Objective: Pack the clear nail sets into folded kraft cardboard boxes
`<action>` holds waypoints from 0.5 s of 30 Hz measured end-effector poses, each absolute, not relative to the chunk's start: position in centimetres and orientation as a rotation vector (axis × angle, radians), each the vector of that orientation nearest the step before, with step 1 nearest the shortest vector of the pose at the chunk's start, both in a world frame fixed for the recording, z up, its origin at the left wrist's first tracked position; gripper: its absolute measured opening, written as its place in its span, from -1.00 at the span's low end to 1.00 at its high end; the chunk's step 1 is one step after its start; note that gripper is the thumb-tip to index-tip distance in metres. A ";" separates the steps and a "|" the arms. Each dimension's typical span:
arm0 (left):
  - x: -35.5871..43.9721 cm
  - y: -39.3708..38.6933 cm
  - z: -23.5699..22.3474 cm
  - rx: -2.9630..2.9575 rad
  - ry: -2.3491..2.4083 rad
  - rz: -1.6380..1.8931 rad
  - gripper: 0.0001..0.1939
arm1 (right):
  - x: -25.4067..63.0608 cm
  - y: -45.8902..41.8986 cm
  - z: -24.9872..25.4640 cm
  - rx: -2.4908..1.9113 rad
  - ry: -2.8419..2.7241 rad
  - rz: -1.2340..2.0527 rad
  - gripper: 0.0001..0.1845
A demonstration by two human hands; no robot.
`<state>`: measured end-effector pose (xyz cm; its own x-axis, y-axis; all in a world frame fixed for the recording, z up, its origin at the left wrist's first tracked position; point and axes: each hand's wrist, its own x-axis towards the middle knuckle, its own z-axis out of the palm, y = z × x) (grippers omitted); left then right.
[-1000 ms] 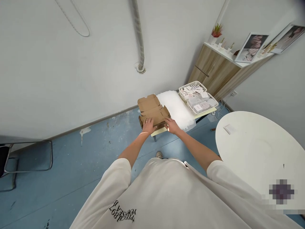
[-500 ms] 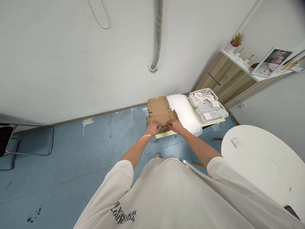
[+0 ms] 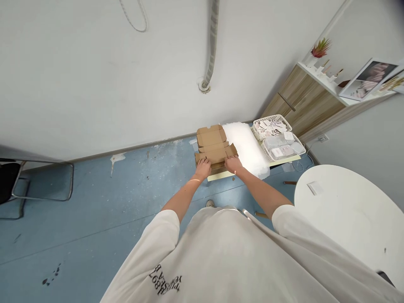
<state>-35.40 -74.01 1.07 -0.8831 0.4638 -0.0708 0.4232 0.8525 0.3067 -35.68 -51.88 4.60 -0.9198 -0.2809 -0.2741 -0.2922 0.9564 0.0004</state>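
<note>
An unfolded brown carton lies open at the centre of the frame, its far panel flat and its side flaps angled up. It rests on a stack of flattened cardboard at the left end of a low counter with a pale yellow top.

The left hand is at the carton's near edge, fingers bent over it and partly closed. The right hand touches the near right corner, by a raised flap, its fingers also curled. Whether either hand grips the cardboard or only presses on it, I cannot tell.

Just right of the carton lies a white, soft-looking sheet pile. Beyond it, right of centre, stand two white baskets side by side: the farther basket holds small printed cards, the nearer basket clear packs.

A wood-grain cabinet with a potted plant and pictures on top fills the upper right. A round white table takes the lower right, and a black chair is at the left edge.
</note>
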 end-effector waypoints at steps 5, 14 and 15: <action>-35.0 -73.7 1.6 0.672 2.922 0.367 -0.64 | -35.4 -52.6 4.5 -0.419 2.835 0.157 -0.61; -33.3 -74.2 7.1 0.870 2.984 0.341 -0.48 | -36.0 -50.6 7.1 -0.690 2.995 0.006 -0.43; -33.2 -74.2 7.9 0.869 3.002 0.336 -0.46 | -36.1 -50.4 7.7 -0.700 3.012 -0.021 -0.42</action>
<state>-33.22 -74.17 7.92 -0.8472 0.5278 0.0604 0.5281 0.8244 0.2037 -36.12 -50.39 7.65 -0.8964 -0.4409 -0.0452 -0.4403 0.8975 -0.0246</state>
